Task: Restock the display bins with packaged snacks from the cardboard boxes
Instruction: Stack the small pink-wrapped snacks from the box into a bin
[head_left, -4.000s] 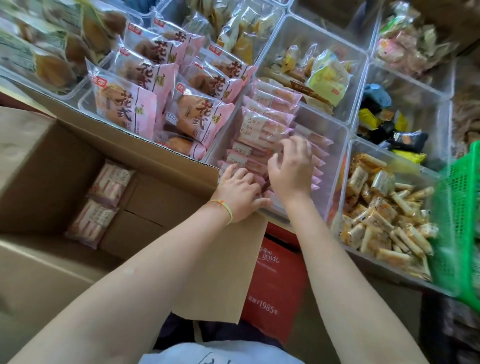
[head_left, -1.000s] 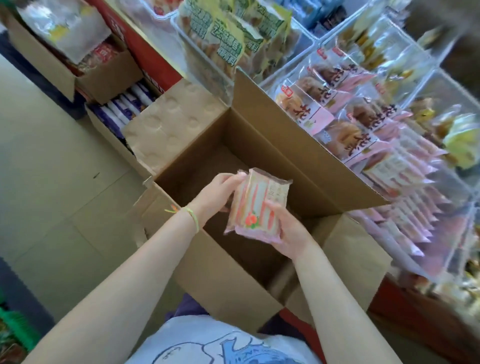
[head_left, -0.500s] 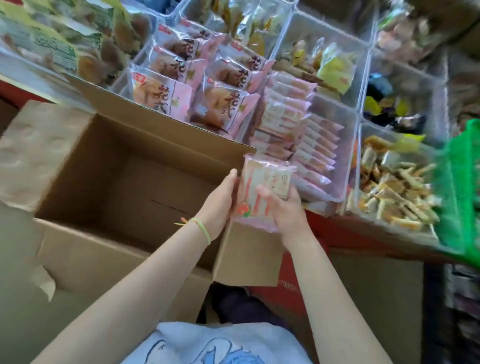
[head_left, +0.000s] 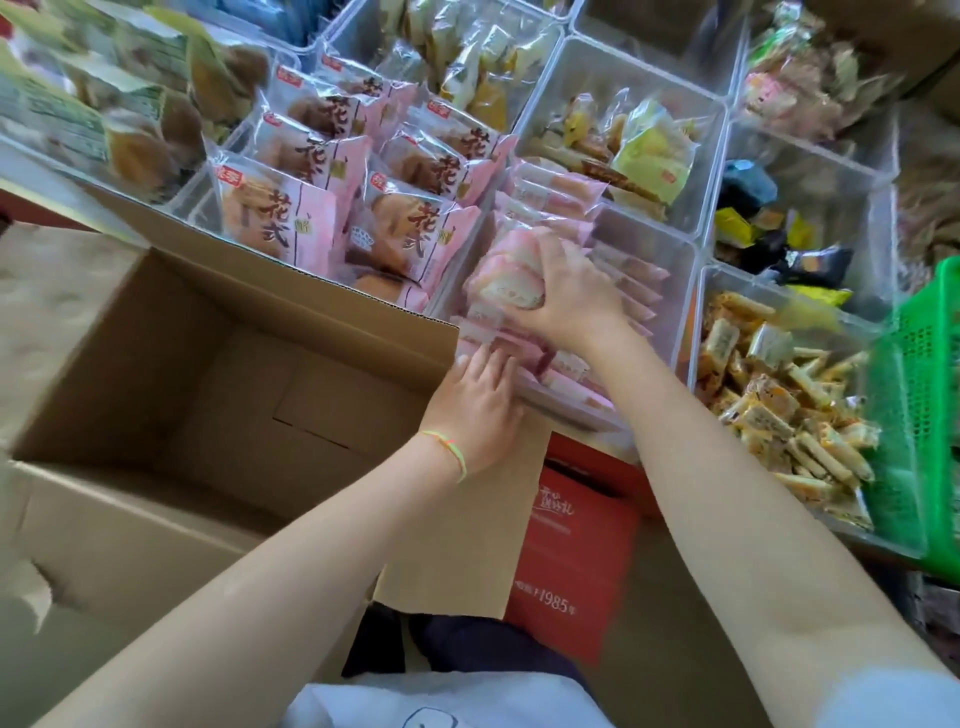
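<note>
1. Head view, 9 o'clock: open box (head_left: 171, 374), flaps up; its floor is bare cardboard.
2. 11 o'clock: clear bin (head_left: 200, 195) of pink bread packs (head_left: 270, 221), standing upright in rows just beyond the box's far flap.
3. Centre: left hand (head_left: 475, 402), a green wrist band (head_left: 452, 452) on its wrist. Fingers lie straight and close together, tips resting on the packs at the near edge of the middle bin (head_left: 685, 291).
4. Centre, 12 o'clock of the left hand: snack pack (head_left: 506, 283), pink and white, inside the middle bin on top of the stacked pink packs (head_left: 618, 273).
5. Centre right: right hand (head_left: 569, 293). Fingers and thumb curl round the snack pack from above; the fingertips are hidden.
6. 6 o'clock of the middle bin: red carton (head_left: 571, 551), below the shelf edge.
7. 3 o'clock: bin of tan bars (head_left: 779, 410), touching the middle bin's right wall.
8. Far 3 o'clock: green basket (head_left: 930, 415), at the frame edge, overlapping the bar bin.
</note>
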